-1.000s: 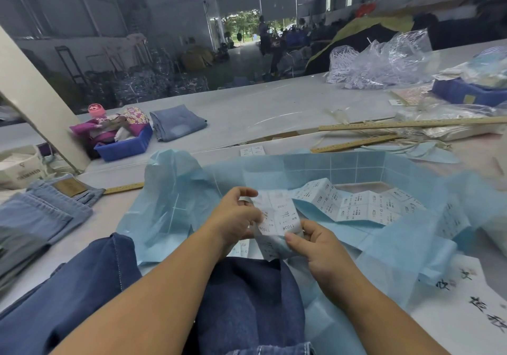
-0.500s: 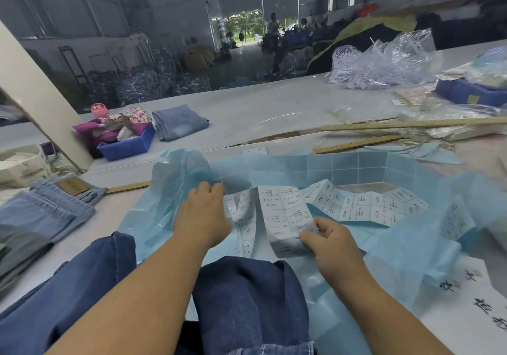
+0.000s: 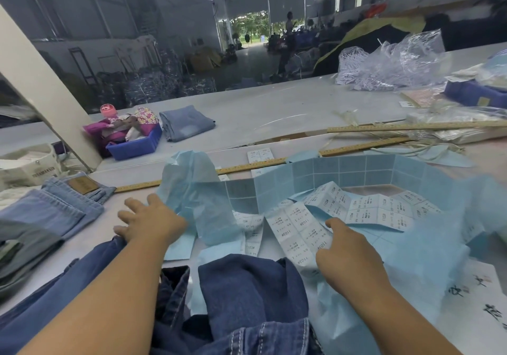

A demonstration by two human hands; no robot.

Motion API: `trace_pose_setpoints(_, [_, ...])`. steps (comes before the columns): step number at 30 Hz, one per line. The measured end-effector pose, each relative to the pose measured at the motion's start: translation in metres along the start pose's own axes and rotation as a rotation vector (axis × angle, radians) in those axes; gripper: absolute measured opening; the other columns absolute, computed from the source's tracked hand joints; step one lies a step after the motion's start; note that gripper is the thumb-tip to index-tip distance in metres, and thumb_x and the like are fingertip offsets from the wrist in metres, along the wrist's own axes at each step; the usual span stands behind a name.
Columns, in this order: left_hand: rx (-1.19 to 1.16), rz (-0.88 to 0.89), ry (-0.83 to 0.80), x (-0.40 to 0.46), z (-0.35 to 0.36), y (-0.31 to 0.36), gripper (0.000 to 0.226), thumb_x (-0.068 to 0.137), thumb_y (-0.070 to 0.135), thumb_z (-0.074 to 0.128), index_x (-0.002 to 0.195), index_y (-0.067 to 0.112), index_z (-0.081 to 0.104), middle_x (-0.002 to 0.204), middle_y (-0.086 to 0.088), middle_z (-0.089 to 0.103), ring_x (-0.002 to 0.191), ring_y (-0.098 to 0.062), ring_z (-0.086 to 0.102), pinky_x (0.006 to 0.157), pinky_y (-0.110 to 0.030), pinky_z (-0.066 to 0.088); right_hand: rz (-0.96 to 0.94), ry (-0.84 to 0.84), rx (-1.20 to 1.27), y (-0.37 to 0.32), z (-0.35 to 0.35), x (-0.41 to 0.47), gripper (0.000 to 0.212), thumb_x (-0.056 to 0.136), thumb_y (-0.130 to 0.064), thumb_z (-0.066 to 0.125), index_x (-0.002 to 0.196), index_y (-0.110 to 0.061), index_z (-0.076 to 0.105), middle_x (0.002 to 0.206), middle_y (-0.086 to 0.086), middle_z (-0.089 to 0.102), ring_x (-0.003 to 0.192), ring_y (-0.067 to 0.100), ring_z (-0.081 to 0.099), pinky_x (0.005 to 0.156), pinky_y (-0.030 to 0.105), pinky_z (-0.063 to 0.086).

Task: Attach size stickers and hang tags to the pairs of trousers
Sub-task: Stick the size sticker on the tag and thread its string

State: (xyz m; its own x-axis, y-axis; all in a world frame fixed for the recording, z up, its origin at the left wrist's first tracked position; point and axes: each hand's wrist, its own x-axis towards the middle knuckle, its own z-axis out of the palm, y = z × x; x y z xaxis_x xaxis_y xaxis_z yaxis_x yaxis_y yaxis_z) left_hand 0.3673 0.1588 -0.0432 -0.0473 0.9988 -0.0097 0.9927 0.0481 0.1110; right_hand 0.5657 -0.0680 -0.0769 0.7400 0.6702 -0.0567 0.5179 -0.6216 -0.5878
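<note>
Change: half a second ago the left hand (image 3: pixel 149 221) lay on the blue backing paper (image 3: pixel 197 203) next to the stickers; now it is further left, over the bare table (image 3: pixel 274 113) beside the dark denim trousers (image 3: pixel 247 291). One second ago both hands pinched the same sticker strip.
Meaning for the task: I judge that one hand now keeps the stickers while the other goes to arrange a garment, so no sticker is attached yet.
Left hand: open, fingers spread, holding nothing.
Right hand (image 3: pixel 348 256): it pinches the lower edge of the white size sticker strip (image 3: pixel 296 231); the other fingers are partly curled.
Stickers: the strip runs from the right hand to the right, lying across the blue backing paper, just beyond the dark trousers.
Trousers counted: one dark pair in front of the person, one lighter folded pile at left (image 3: pixel 52 206), one folded pair far away (image 3: pixel 185 122).
Wooden rulers (image 3: pixel 411 127): three are visible.
Blue bins (image 3: pixel 137 143): two.
Hang tags: I cannot identify them with certainty.
</note>
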Motion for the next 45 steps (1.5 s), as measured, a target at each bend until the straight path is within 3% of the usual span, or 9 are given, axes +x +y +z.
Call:
trace_pose_setpoints(7, [0.122, 0.674, 0.264, -0.029, 0.010, 0.055, 0.073, 0.086, 0.027, 0.052, 0.149, 0.024, 0.017, 0.162, -0.007, -0.003, 0.149, -0.027, 0.001, 0.119, -0.042, 0.002, -0.178, -0.148, 0.119, -0.004, 0.011, -0.004, 0.050, 0.079, -0.013, 0.049, 0.121, -0.038, 0.058, 0.124, -0.011, 0.060, 0.101, 0.011, 0.057, 0.080, 0.023, 0.044])
trace_pose_setpoints(12, [0.265, 0.833, 0.077, -0.041, 0.027, 0.069, 0.069, 0.083, 0.023, 0.053, 0.146, 0.029, 0.024, 0.164, -0.004, 0.002, 0.150, -0.029, -0.008, 0.120, -0.046, -0.008, -0.281, -0.166, 0.153, -0.002, 0.016, -0.002, 0.044, 0.079, -0.012, 0.050, 0.113, -0.036, 0.063, 0.111, -0.011, 0.065, 0.082, 0.007, 0.056, 0.077, 0.023, 0.048])
trace_pose_setpoints(16, [0.305, 0.799, 0.065, -0.042, 0.022, 0.063, 0.037, 0.087, 0.017, 0.048, 0.122, 0.028, 0.049, 0.121, 0.001, 0.058, 0.128, -0.023, 0.040, 0.117, -0.050, 0.006, -0.294, -0.084, 0.079, -0.002, 0.016, -0.001, 0.042, 0.083, -0.018, 0.053, 0.122, -0.033, 0.060, 0.119, -0.009, 0.061, 0.105, 0.013, 0.055, 0.093, 0.030, 0.045])
trace_pose_setpoints(21, [0.140, 1.028, 0.389, -0.079, 0.015, 0.085, 0.007, 0.079, 0.013, 0.054, 0.078, 0.020, 0.053, 0.070, 0.003, 0.053, 0.073, -0.025, 0.055, 0.091, -0.041, 0.030, -0.515, 0.426, 0.192, -0.012, 0.005, -0.003, 0.009, 0.087, -0.021, 0.066, 0.080, -0.023, 0.072, 0.080, -0.008, 0.058, 0.082, 0.017, 0.051, 0.077, 0.032, 0.042])
trace_pose_setpoints(23, [0.001, 1.282, 0.469, -0.102, 0.017, 0.094, 0.008, 0.072, 0.013, 0.063, 0.070, 0.017, 0.057, 0.063, 0.000, 0.057, 0.059, -0.025, 0.055, 0.077, -0.037, 0.039, -0.416, 0.306, 0.453, -0.015, 0.006, -0.005, 0.037, 0.091, -0.040, 0.052, 0.056, -0.029, 0.054, 0.061, -0.013, 0.053, 0.066, 0.007, 0.048, 0.062, 0.018, 0.035])
trace_pose_setpoints(26, [-0.058, 1.522, 0.275, -0.122, 0.023, 0.098, 0.010, 0.083, 0.017, 0.059, 0.086, 0.012, 0.067, 0.079, -0.005, 0.067, 0.069, -0.027, 0.059, 0.064, -0.035, 0.048, -0.122, 0.088, 0.764, -0.016, 0.012, 0.000, 0.042, 0.093, -0.049, 0.047, 0.065, -0.021, 0.058, 0.065, -0.008, 0.062, 0.067, 0.009, 0.056, 0.064, 0.024, 0.041])
trace_pose_setpoints(31, [-0.209, 1.347, -0.027, -0.122, 0.020, 0.098, 0.036, 0.088, 0.041, 0.042, 0.091, 0.018, 0.070, 0.090, 0.001, 0.065, 0.087, -0.020, 0.058, 0.075, -0.036, 0.049, 0.055, 0.045, 0.962, -0.006, 0.017, 0.012, 0.029, 0.087, -0.005, 0.056, 0.067, -0.025, 0.066, 0.066, -0.007, 0.069, 0.072, 0.023, 0.063, 0.071, 0.042, 0.052])
trace_pose_setpoints(35, [-0.291, 0.994, -0.136, -0.092, 0.021, 0.092, 0.021, 0.090, 0.036, 0.050, 0.096, 0.026, 0.068, 0.099, 0.011, 0.066, 0.091, -0.012, 0.059, 0.085, -0.036, 0.051, 0.075, 0.064, 1.022, -0.004, 0.020, 0.012, 0.024, 0.087, 0.001, 0.049, 0.085, -0.014, 0.067, 0.083, 0.014, 0.072, 0.083, 0.038, 0.067, 0.080, 0.058, 0.053])
trace_pose_setpoints(45, [-0.356, 0.766, -0.656, -0.083, 0.017, 0.091, 0.061, 0.076, 0.025, 0.058, 0.137, 0.029, 0.050, 0.120, 0.008, 0.064, 0.106, -0.014, 0.061, 0.094, -0.032, 0.050, -0.006, 0.086, 1.059, -0.004, 0.019, 0.011, 0.026, 0.093, 0.000, 0.047, 0.090, -0.018, 0.066, 0.078, 0.012, 0.072, 0.071, 0.025, 0.066, 0.069, 0.043, 0.052])
